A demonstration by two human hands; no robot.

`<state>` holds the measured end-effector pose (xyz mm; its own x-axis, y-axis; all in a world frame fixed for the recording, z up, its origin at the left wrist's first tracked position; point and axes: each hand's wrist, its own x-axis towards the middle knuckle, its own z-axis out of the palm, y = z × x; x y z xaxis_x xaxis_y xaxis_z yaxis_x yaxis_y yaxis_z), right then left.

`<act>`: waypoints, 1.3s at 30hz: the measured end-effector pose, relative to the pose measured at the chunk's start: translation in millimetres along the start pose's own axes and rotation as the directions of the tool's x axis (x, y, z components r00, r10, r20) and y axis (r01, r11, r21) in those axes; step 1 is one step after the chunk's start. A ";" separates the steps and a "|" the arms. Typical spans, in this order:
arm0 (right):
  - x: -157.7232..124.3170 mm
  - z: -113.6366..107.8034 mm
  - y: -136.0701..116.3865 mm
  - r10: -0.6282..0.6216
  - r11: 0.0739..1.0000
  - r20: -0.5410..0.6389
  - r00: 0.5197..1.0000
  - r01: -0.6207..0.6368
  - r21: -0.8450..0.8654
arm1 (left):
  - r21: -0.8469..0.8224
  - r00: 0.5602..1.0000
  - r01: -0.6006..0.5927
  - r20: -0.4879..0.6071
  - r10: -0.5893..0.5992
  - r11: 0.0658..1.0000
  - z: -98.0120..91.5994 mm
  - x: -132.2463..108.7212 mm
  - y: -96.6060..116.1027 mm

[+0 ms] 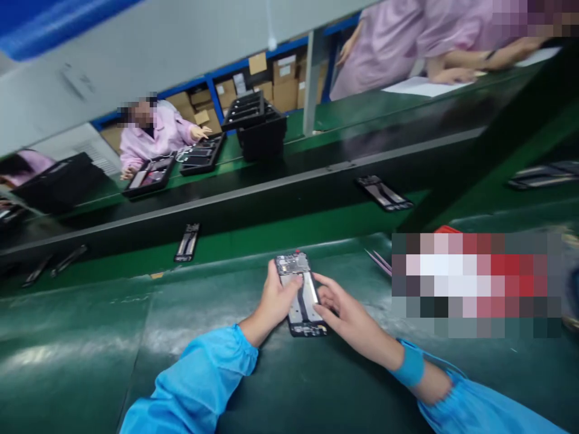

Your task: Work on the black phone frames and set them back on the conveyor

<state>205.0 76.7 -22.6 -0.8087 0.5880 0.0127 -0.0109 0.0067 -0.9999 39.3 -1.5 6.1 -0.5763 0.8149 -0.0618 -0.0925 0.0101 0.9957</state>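
Blue sleeves come in from the bottom of the frame, both cuffed tight at the wrist, and the two hands meet over an opened-up phone frame point(301, 295) lying on the green mat point(90, 337). Left hand point(274, 301) is wrapped around the frame's left edge, thumb over the top face and fingers curled under or along the side, so it's properly clamped on it, looks like it's there to keep the thing from sliding. Right hand point(346, 313) sits just beside the right edge with its fingers stretched toward the middle of the frame, touching or nearly touching the lower part; can't honestly tell if it's pinching anything, it reads more like a loose open hand steadying or pressing. The phone frame lies flat, circuit-board end pointing away from the person, which puts the exposed insides face up where both thumbs can get at them. Pink tweezers point(380, 262) lie off to the right on the mat, near but not touching. Further out, more phone frames point(187, 242) ride the dark conveyor belt point(271, 199), another one point(384, 193) sits to the right, and a co-worker in a pink coat point(156, 135) handles black trays point(151, 175) across the line, with a stack of trays point(257, 123) beside them.
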 end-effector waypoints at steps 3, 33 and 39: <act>4.5 -7.3 5.4 0.117 0.975 -0.084 0.990 -0.098 0.197 | 0.029 0.990 0.084 0.108 -0.087 0.996 -0.1 -2.6 -4.7; 6.9 -9.5 -19.3 -0.003 0.960 0.044 0.999 0.015 -0.278 | 0.849 0.831 0.439 -0.508 0.226 0.295 -211.4 89.7 35.6; 2.9 -3.0 -15.6 -0.061 0.946 0.010 0.998 0.061 -0.317 | 0.901 0.880 0.213 -0.345 0.326 0.378 -159.4 81.8 47.0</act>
<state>204.6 80.7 -7.0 -0.8125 0.5783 0.0738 0.1266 0.2986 -0.9459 -141.6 -26.7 36.8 -0.8173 0.5210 0.2460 0.5740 0.6996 0.4254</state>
